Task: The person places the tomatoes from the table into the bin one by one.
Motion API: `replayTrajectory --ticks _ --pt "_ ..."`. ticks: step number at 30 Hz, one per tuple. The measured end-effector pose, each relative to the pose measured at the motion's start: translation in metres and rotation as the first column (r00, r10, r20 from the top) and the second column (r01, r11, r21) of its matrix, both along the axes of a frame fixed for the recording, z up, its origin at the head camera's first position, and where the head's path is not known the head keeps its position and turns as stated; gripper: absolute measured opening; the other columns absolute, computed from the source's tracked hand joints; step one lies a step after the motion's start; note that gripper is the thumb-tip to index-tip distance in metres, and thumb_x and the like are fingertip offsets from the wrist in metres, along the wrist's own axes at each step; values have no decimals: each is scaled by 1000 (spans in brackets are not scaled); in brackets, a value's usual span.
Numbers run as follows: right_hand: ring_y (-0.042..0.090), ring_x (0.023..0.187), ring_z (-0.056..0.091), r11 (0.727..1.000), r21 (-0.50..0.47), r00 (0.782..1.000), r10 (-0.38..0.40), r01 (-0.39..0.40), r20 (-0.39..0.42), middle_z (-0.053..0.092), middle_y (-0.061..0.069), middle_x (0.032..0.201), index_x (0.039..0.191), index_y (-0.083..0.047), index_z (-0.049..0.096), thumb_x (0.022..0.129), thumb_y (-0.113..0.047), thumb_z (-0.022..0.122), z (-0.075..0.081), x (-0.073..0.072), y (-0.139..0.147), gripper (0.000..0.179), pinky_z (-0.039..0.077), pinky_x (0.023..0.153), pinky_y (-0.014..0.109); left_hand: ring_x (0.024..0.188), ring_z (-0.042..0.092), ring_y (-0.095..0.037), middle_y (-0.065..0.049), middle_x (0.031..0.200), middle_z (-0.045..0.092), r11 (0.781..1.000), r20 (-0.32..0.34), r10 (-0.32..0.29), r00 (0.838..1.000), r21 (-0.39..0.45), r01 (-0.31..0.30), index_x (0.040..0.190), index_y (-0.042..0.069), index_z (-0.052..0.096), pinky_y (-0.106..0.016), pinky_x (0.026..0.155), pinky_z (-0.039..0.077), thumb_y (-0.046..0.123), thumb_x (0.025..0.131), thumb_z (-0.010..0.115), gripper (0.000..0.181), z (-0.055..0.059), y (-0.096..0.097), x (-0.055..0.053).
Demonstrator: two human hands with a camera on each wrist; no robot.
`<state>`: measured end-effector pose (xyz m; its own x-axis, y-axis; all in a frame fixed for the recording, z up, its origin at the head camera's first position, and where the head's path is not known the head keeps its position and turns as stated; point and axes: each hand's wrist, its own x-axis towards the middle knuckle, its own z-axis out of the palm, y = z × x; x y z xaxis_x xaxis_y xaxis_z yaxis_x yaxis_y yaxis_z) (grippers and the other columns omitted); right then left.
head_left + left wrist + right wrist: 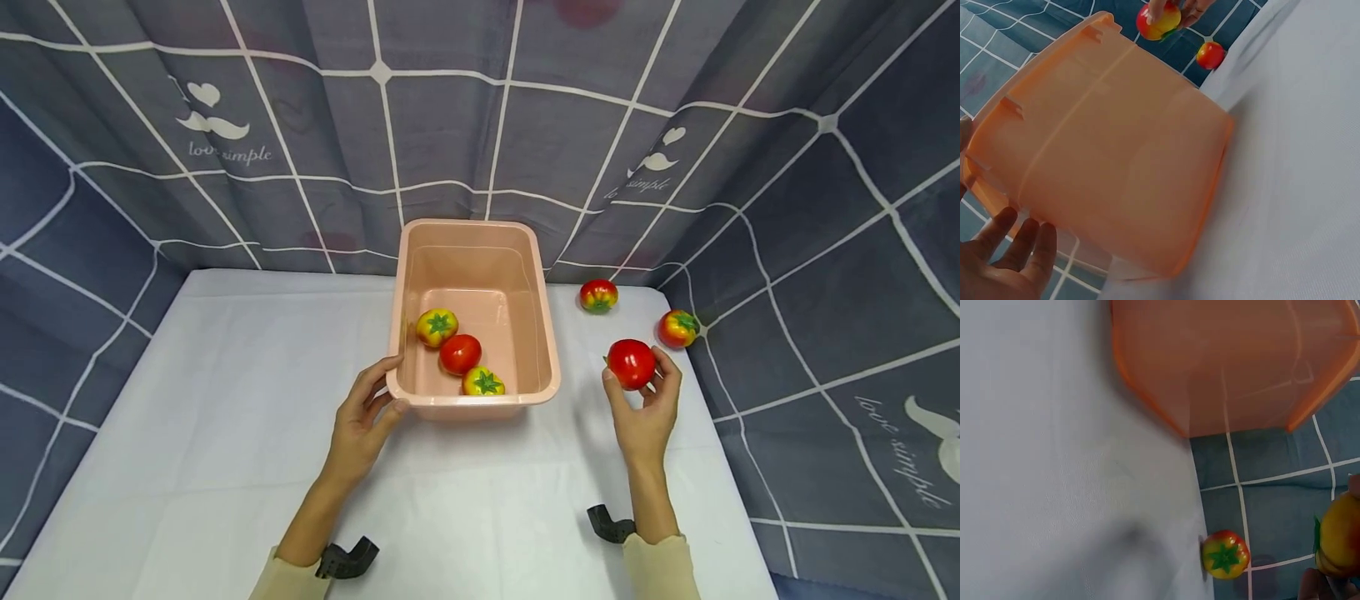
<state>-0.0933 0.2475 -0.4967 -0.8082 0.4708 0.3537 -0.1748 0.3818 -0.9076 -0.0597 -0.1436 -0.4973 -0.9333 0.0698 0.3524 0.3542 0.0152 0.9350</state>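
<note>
My left hand (362,419) holds the near left corner of a pink plastic bin (551,350), thumb at the front rim and fingers along the side. Inside the bin lie a yellow-green tomato (437,327), a red tomato (460,355) and another yellow-green tomato (483,382). To the right of the bin, my right hand (647,417) grips a red tomato (631,364) between thumb and fingers, above the table. In the right wrist view that held tomato (1340,537) shows a yellow side and a green leaf.
Two red-and-yellow tomatoes, one (598,296) behind the right hand and one (678,329) at the right table edge, rest on the white cloth (225,400). Grey checked curtains (450,125) enclose the table at the back and sides.
</note>
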Motion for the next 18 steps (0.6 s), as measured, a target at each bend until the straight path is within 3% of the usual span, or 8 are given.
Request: replayTrajectory --ticks 5,12,18 --pt "8 126 54 1000 -3 1000 -2 2 -5 54 10 157 157 -5 46 86 0 86 4 5 -8 82 50 101 7 146 55 -18 -4 163 48 1000 12 -1 1000 -3 1 160 5 48 -20 116 53 -13 100 64 65 -1 0 -1" --pt "9 122 55 997 -63 998 42 -44 -35 51 19 156 155 5 44 88 5 82 28 13 -25 77 52 99 5 145 55 -12 -4 162 48 1000 10 4 1000 -2 -4 160 5 48 -20 116 53 -14 99 64 65 -1 -3 1" --pt "13 124 58 996 -65 996 55 -60 -68 52 14 155 156 0 45 85 6 85 16 8 -16 81 54 99 6 145 56 -15 -8 163 48 1000 -14 -6 1000 -1 6 159 4 49 -21 116 54 -15 99 65 65 -1 -2 0"
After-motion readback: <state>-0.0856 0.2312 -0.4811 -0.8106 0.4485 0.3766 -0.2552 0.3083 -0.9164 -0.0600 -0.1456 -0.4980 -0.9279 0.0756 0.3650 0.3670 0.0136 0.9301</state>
